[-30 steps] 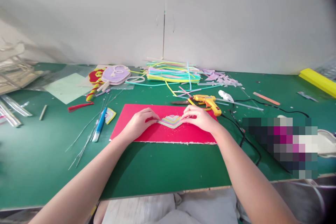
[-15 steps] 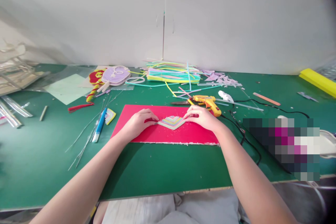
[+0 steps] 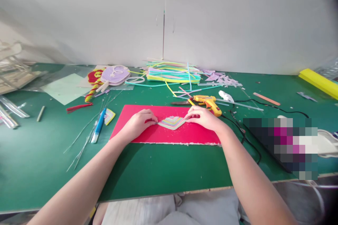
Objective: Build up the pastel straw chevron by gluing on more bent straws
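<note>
A fan-shaped piece of pastel pipe cleaners (image 3: 173, 123), laid in nested V-shaped rows, lies flat on a red board (image 3: 148, 137). At its left corner, the thumb and fingers of my left hand (image 3: 142, 121) are pinched together on the end of the outer pale-green row. My right hand (image 3: 202, 116) pinches the opposite corner in the same way. The point of the V faces me. My fingertips partly cover both ends of the piece. Just beyond my right hand lies a yellow glue gun (image 3: 208, 102), beside dark-bladed scissors (image 3: 181, 103).
Left of the board are a blue-handled tool (image 3: 99, 126), a second striped piece (image 3: 109, 116) and thin wires (image 3: 83, 147). Farther back lie a purple fuzzy craft shape (image 3: 115, 75) and a bundle of pipe cleaners (image 3: 173, 74). A black cord (image 3: 253, 151) runs along the right.
Both hands keep their pinch on the striped piece, which stays in place on the board. Only the camera view has shifted slightly.
</note>
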`<state>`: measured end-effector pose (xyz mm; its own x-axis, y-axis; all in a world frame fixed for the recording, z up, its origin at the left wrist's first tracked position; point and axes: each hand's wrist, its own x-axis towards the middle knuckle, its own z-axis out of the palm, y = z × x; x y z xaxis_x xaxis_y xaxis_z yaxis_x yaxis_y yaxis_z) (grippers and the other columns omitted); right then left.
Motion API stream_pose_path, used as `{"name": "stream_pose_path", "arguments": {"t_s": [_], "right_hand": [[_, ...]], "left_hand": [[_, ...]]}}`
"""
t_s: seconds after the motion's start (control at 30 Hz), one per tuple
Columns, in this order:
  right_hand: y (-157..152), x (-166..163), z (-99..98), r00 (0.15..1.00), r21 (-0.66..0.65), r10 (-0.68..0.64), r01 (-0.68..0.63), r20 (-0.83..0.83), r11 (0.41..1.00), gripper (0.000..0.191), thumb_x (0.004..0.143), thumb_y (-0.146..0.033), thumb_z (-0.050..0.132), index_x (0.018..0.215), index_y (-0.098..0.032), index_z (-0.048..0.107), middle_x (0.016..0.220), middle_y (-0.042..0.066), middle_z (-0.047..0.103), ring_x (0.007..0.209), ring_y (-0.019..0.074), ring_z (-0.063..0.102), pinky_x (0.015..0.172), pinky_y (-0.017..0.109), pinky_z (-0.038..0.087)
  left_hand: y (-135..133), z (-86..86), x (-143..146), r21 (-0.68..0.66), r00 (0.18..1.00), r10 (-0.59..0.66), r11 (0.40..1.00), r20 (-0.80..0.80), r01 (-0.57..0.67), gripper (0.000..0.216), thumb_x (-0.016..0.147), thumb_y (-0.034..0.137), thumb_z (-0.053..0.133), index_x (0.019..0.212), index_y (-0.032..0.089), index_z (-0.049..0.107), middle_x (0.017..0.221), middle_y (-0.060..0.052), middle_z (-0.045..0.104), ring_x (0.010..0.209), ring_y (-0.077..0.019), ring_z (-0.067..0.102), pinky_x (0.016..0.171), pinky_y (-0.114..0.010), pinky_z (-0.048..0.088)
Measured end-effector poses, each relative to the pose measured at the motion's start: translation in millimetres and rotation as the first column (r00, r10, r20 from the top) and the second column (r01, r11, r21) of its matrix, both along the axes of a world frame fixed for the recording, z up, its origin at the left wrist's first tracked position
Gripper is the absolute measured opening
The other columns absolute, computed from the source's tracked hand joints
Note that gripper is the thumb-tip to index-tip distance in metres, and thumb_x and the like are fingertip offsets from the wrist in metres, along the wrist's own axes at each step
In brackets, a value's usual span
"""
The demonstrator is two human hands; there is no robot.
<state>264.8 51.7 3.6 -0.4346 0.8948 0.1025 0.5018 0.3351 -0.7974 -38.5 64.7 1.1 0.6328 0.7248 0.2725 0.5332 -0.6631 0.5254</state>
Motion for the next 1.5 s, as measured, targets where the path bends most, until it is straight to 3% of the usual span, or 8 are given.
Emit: {"name": "stream_pose_path", "arguments": {"t_s": [0.83,1.13,1.5], "right_hand": [[1.7,0.4,-1.8,0.997,0.046,0.061,-0.063,0.045,0.997,0.017,0.085,-0.034,0.058,0.079,-0.021,0.067,0.087,0.003,0.057,0.086,0.0182,0.057,0.084,0.037,0.045],[1.3,4.7,1.8,0.999,0.096,-0.011,0.005,0.053,0.995,0.016,0.083,-0.036,0.061,0.084,-0.023,0.07,0.088,0.003,0.057,0.085,0.0179,0.058,0.083,0.036,0.045],[0.4,-0.2,-1.3,1.0,0.054,0.014,-0.016,0.027,0.998,0.02,0.08,-0.041,0.063,0.08,-0.022,0.071,0.085,0.002,0.055,0.082,0.0169,0.056,0.078,0.034,0.046]], "left_hand": [[-0.8,1.3,1.0,0.009,0.999,-0.03,1.0,-0.021,0.03,0.018,0.089,0.02,0.047,0.085,0.019,0.064,0.089,-0.004,0.064,0.089,-0.0176,0.058,0.081,-0.029,0.047],[0.7,-0.2,-1.0,0.018,1.0,0.004,1.0,-0.019,-0.004,0.019,0.09,0.021,0.045,0.086,0.02,0.064,0.091,-0.004,0.065,0.089,-0.0181,0.058,0.082,-0.03,0.047],[0.4,1.8,-1.6,-0.006,1.0,0.028,1.0,0.009,-0.028,0.022,0.09,0.028,0.046,0.089,0.02,0.067,0.093,-0.005,0.066,0.091,-0.0186,0.06,0.083,-0.031,0.048]]}}
